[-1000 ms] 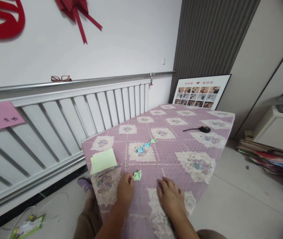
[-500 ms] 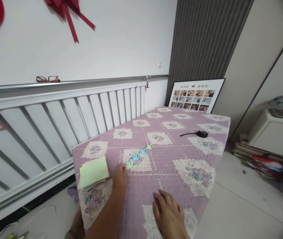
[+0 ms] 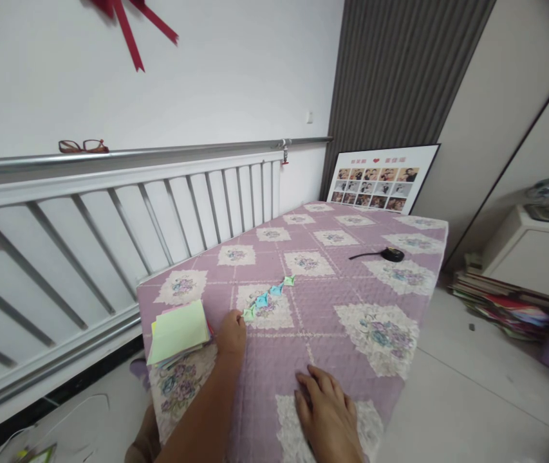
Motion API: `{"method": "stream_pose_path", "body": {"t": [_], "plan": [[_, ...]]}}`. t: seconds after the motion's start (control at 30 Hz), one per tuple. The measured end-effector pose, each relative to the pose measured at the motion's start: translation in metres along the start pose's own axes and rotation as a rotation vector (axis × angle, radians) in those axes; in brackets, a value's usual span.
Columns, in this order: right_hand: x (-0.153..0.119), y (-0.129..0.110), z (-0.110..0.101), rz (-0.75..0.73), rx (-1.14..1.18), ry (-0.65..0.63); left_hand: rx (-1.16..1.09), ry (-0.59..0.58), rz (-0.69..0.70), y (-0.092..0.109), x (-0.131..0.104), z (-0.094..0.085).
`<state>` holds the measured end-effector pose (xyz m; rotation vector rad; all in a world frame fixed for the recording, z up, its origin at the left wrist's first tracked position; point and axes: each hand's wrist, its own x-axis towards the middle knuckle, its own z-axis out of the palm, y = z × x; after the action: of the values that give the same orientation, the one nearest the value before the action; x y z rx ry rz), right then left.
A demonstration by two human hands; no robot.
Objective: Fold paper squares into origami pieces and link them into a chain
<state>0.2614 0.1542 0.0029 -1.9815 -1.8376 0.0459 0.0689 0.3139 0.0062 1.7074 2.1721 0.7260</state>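
On the purple floral tablecloth [image 3: 313,321], small folded papers lie in a slanting row: a near green one [image 3: 249,313], two blue ones [image 3: 261,300] and a far green one [image 3: 289,280]. My left hand [image 3: 232,332] is closed at the row's near end, its fingertips against the near green paper. What lies between those fingers is too small to make out. My right hand [image 3: 327,411] rests palm down on the cloth near the front, fingers spread, holding nothing. Left of my left hand sits a stack of coloured paper sheets [image 3: 180,331], pale green on top.
A black round object with a strap [image 3: 392,254] lies at the table's right. A white radiator [image 3: 177,218] runs along the left edge, with glasses [image 3: 83,146] on the pipe above. A photo board [image 3: 383,180] leans behind the table; piled papers [image 3: 501,312] lie on the floor at right.
The camera view has shifted slightly. My left hand is still at the near end of the row, and my right hand still rests on the cloth.
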Motion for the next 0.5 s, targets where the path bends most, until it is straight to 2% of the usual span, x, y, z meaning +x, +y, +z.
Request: {"method": "stream_pose_path", "body": {"t": [0.17, 0.33, 0.5], "plan": [[0.0, 0.001, 0.001, 0.005, -0.005, -0.011, -0.022, 0.008, 0.002, -0.001, 0.0, 0.002], [0.0, 0.0, -0.001, 0.001, -0.018, -0.008, -0.082, 0.069, 0.013, -0.002, -0.003, 0.003], [0.002, -0.001, -0.001, 0.0, -0.04, 0.012, -0.146, 0.123, 0.084, -0.006, -0.018, 0.002]]}}
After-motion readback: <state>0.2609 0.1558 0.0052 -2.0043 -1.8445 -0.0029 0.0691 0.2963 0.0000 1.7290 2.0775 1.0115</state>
